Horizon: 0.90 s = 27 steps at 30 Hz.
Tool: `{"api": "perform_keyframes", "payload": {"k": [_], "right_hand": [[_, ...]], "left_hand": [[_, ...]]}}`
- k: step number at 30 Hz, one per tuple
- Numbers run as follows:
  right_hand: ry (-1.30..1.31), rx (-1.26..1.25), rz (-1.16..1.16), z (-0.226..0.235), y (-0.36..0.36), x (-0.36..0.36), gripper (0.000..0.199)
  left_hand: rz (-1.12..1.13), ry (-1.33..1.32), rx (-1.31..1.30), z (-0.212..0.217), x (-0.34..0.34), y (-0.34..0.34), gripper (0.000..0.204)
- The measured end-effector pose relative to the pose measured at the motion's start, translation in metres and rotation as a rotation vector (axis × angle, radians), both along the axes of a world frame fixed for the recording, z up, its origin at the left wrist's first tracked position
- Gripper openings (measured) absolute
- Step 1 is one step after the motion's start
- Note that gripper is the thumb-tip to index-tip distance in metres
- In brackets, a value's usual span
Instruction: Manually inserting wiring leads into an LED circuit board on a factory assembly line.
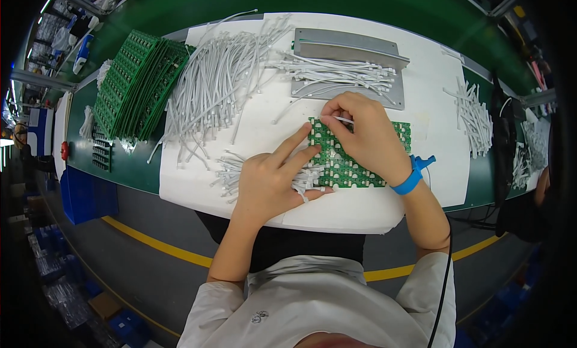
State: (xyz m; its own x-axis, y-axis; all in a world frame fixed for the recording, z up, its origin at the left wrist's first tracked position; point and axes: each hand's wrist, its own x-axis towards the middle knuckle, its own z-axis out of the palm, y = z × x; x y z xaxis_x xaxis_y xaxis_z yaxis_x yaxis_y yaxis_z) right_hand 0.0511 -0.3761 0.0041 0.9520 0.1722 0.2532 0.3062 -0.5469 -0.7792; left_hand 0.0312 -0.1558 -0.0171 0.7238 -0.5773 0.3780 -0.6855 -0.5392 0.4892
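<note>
The right hand (pixel 368 133) is pinching a white cable (pixel 344 119) at the green board's (pixel 354 172) eleven o'clock. This board is lying at the left hand's (pixel 267 175) three o'clock, spread fingers touching it.

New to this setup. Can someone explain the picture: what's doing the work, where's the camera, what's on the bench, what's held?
There's no robot, just a person's bare hands. The single view looks down from a fisheye camera on their head, so straight edges bend near the rim.

A white sheet covers much of the bench. On it lie a green circuit board, loose white cables and a grey metal fixture. A stack of green boards stands at left.

The right hand, wearing a blue wrist strap, pinches what looks like a thin white cable over the board. The left hand spreads its fingers at the board's left edge; whether it grips anything is unclear.
</note>
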Motion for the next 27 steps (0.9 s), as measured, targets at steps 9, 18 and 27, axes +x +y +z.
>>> {"api": "perform_keyframes", "payload": {"k": [9, 18, 27], "right_hand": [[0.026, -0.036, -0.059, -0.0012, 0.0028, -0.0012, 0.005], [-0.021, -0.129, -0.128, -0.006, 0.0072, -0.0041, 0.007], [-0.018, -0.132, -0.086, -0.0016, 0.0052, -0.0042, 0.008]], "left_hand": [[0.0, 0.004, 0.009, 0.0001, 0.0002, 0.0006, 0.062], [0.002, -0.005, 0.002, 0.0005, 0.0002, 0.0, 0.061], [-0.002, -0.015, -0.009, -0.0008, 0.0002, 0.0001, 0.061]]}}
